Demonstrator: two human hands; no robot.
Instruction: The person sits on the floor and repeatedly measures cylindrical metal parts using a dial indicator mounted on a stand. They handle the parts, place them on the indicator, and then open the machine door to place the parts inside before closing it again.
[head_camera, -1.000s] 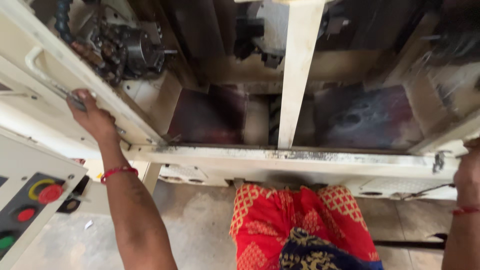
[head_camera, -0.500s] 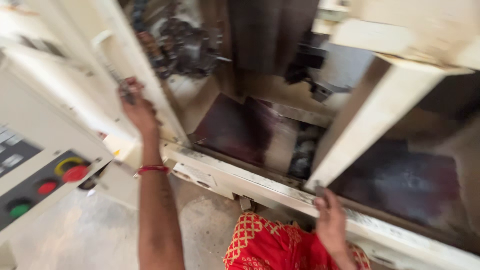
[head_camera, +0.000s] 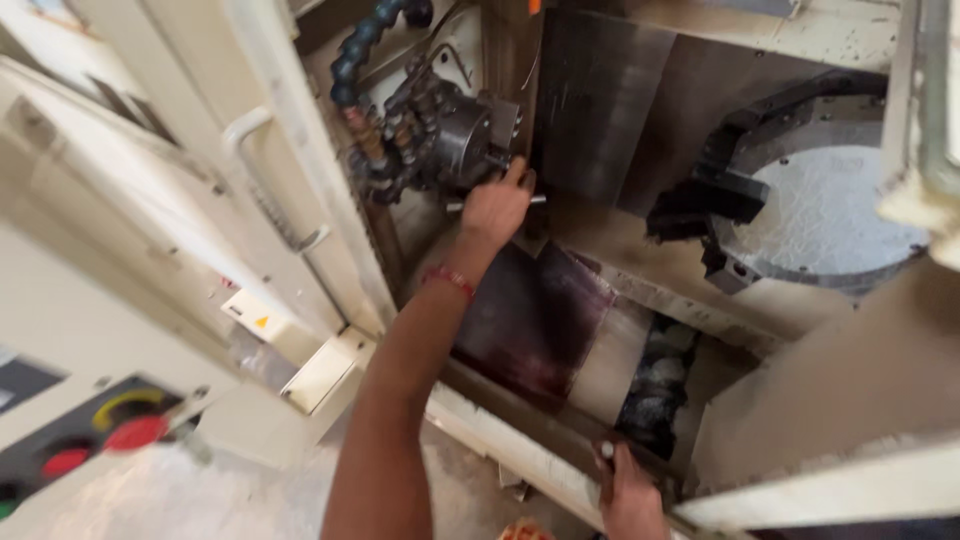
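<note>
The lathe chuck (head_camera: 462, 140), a dark round steel body with stepped jaws, sits in the upper middle of the machine's open bay, just right of the cream sliding door (head_camera: 270, 190) with its pale bar handle (head_camera: 262, 180). My left hand (head_camera: 497, 207) is stretched up to it from below, palm turned away from me, the fingers (head_camera: 518, 176) loosely curled and reaching onto the chuck's front face where a short metal stub pokes out; I cannot tell from here whether they actually pinch that stub or only rest against it. A thin bright rod (head_camera: 495, 203) shows on either side of my hand, passing behind it. A red thread band (head_camera: 449, 281) circles my wrist. Above and to the left of the chuck hangs a segmented coolant hose (head_camera: 357, 55), blue links at the top and orange ones lower down, curving toward the chuck. Under my forearm lies a dark, reddish-stained sloping metal plate (head_camera: 530, 315), and to its right a trough holds a heap of grey metal swarf (head_camera: 655, 385). Further right, well apart from the chuck, is the round tool turret (head_camera: 800, 215) with black blocks bolted to its rim. My right hand (head_camera: 630, 490) is low in the view, closed around the front lip of the machine bed (head_camera: 520, 440), fingers wrapped over the edge. At the lower left, blurred, is the control panel (head_camera: 60, 440) with a red mushroom button (head_camera: 132, 432) in a yellow ring.
</note>
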